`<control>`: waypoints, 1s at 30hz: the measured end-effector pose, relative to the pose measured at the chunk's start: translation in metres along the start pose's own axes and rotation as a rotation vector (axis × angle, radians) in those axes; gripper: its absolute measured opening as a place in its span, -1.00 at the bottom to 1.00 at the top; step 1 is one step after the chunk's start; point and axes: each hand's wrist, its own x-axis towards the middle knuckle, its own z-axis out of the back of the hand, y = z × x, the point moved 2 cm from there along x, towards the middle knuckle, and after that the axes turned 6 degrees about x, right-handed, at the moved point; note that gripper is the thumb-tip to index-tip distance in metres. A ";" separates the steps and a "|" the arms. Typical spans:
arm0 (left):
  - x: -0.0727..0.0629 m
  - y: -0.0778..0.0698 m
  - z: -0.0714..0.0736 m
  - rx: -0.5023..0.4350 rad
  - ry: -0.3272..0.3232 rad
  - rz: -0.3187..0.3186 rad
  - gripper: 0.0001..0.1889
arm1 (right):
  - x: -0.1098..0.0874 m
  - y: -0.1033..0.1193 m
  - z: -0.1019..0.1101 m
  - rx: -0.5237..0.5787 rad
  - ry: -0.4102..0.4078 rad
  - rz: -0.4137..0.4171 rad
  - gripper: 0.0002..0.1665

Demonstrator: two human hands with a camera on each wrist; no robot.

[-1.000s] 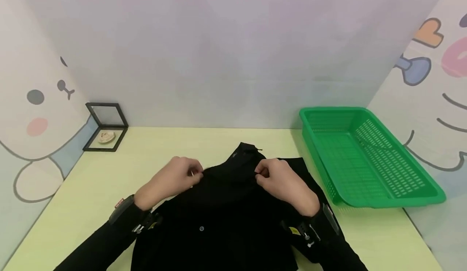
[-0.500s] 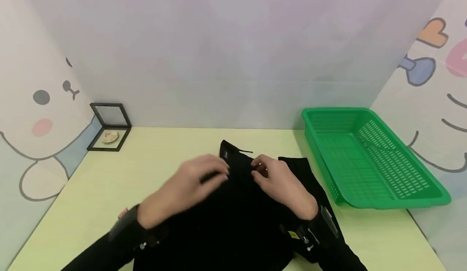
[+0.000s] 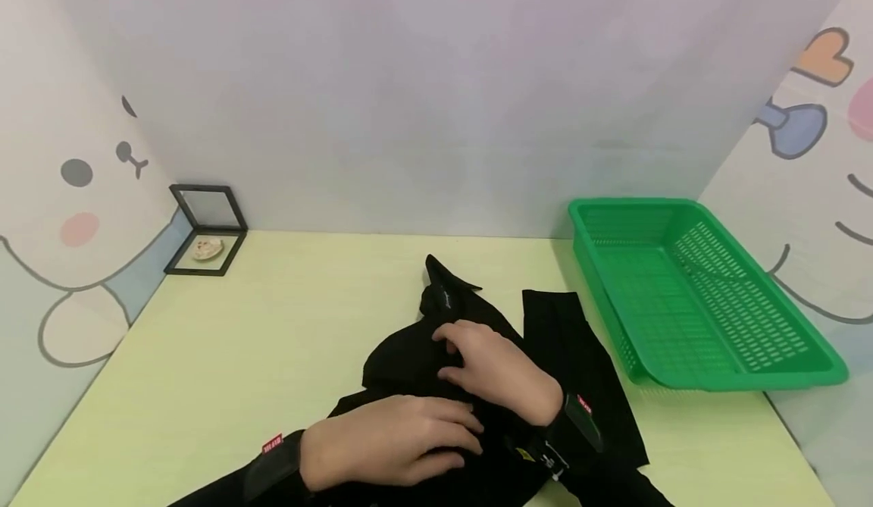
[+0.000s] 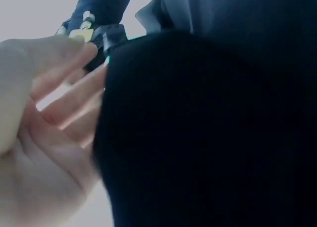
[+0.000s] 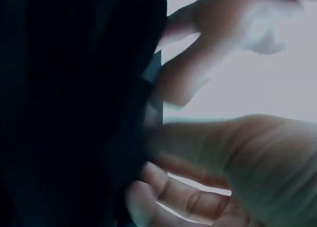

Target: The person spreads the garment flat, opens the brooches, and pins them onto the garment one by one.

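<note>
A black collared shirt point(image 3: 402, 355) lies bunched on the table, its collar point(image 3: 445, 276) standing up at the far end. My right hand point(image 3: 498, 370) holds the cloth just below the collar, with curled fingers and the thumb set apart from them. In the right wrist view, the thumb point(image 5: 198, 142) meets the dark cloth edge. My left hand point(image 3: 402, 439) lies over the nearer part of the shirt, its fingers extended to the right. In the left wrist view those loosely straight fingers point(image 4: 74, 98) run beside the cloth, their tips partly hidden behind it.
To the right stands a green plastic basket point(image 3: 777, 378). A small hinged black frame point(image 3: 194, 270) with a pale round object point(image 3: 208, 248) sits at the back left. A black sleeve point(image 3: 600, 386) stretches between shirt and basket. Walls enclose the pale yellow table point(image 3: 286, 325) behind and at both sides.
My left hand has let go of the shirt's left side and come right and toward me. My right hand has moved left and down; the cloth has bunched, and a gap beside the sleeve has widened.
</note>
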 end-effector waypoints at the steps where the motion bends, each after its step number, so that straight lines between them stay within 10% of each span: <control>1: -0.002 0.000 0.002 -0.014 -0.014 -0.004 -0.78 | 0.000 0.000 -0.001 -0.035 -0.011 -0.006 -0.75; 4: -0.014 0.009 0.013 -0.044 -0.089 0.061 -0.82 | 0.000 -0.002 0.004 -0.055 -0.046 -0.037 -0.86; 8: -0.036 0.035 0.029 -0.064 -0.149 0.362 -0.88 | -0.002 -0.006 0.021 -0.008 -0.126 -0.101 -0.79; 14: -0.055 0.068 0.029 -0.178 0.009 0.781 -0.62 | -0.008 -0.009 0.041 0.074 -0.225 -0.098 -0.79; 18: -0.052 0.079 0.009 -0.227 0.134 0.805 -0.60 | -0.011 -0.007 0.043 0.116 -0.216 -0.083 -0.80; 21: -0.050 0.081 0.000 -0.179 0.105 0.736 -0.86 | -0.012 -0.006 0.042 0.124 -0.197 -0.076 -0.81; 30: -0.053 0.086 0.043 -0.078 -0.313 0.794 -0.83 | -0.018 -0.016 0.060 0.065 -0.319 -0.091 -0.86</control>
